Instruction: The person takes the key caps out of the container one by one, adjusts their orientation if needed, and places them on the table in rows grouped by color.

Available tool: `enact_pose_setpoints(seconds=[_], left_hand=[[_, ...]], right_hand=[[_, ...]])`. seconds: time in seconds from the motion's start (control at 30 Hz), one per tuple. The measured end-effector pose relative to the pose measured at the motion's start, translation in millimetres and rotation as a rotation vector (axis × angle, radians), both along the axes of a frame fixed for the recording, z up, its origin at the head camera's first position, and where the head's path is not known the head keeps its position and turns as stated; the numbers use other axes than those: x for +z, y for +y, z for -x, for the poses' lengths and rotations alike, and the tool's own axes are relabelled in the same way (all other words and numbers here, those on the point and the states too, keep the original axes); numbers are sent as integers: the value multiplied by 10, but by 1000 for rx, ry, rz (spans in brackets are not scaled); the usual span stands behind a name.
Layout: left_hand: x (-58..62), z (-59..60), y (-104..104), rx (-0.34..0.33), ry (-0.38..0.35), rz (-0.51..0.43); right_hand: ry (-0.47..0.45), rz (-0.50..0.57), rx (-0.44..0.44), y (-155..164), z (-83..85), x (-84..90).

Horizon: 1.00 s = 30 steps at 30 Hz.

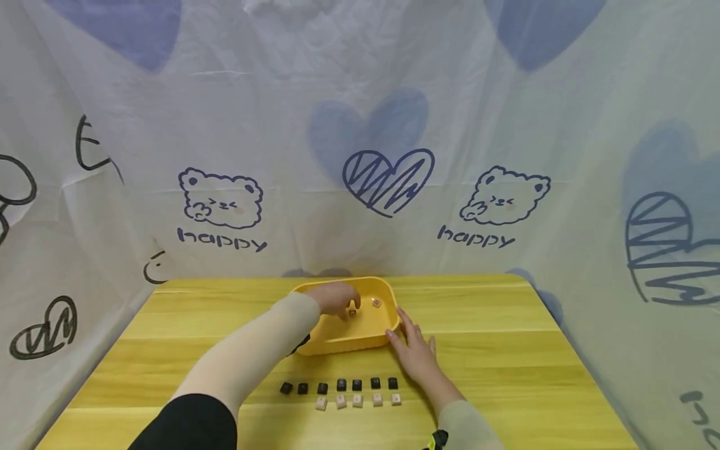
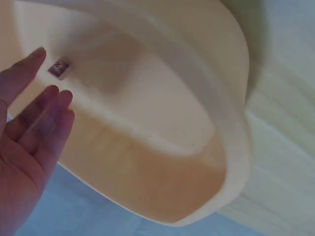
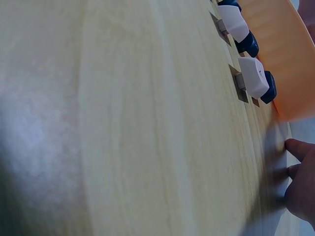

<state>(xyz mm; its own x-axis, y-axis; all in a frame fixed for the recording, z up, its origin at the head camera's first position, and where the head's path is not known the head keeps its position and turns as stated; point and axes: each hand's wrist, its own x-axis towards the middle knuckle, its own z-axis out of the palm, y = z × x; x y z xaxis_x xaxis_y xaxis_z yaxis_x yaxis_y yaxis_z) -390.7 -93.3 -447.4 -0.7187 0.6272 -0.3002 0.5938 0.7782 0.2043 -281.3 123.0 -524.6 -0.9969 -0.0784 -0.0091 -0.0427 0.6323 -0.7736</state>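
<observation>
My left hand reaches over the rim into a yellow plastic bin. In the left wrist view its thumb and fingers are spread apart, with a keycap lying just beyond them on the bin floor. A second keycap lies in the bin farther right. My right hand rests at the bin's right front corner, fingers extended along the outside. In front of the bin, several black keycaps form a row, with a shorter row of white keycaps nearer me.
Everything stands on a yellow wood-grain table. A white cloth printed with hearts and bears hangs behind the table and at both sides. The left forearm crosses over the table's left part.
</observation>
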Motion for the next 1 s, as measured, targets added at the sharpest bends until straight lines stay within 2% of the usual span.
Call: enact_pose_setpoints(seconds=[0.1,0.23,0.43,0.63,0.8,1.0], left_hand=[[-97,49,9,-20,-21,32],[-180,62,20,-49,-13,42],[-97,-41,80,-20,-15,45],[-66,-86,110,-56,19,57],[-57,-74,29,-48,9,-11],[93,-160,-42,-66,13,-95]], right_hand=[[-6,8,9,-7,-1,-16],[-8,17,9,-16,-4,-31],[-6,16,6,-27,-12,-26],[-6,11,2,-14,-5,-7],[-8,11,1,4,-2,14],[-14,4,-1,26,2,17]])
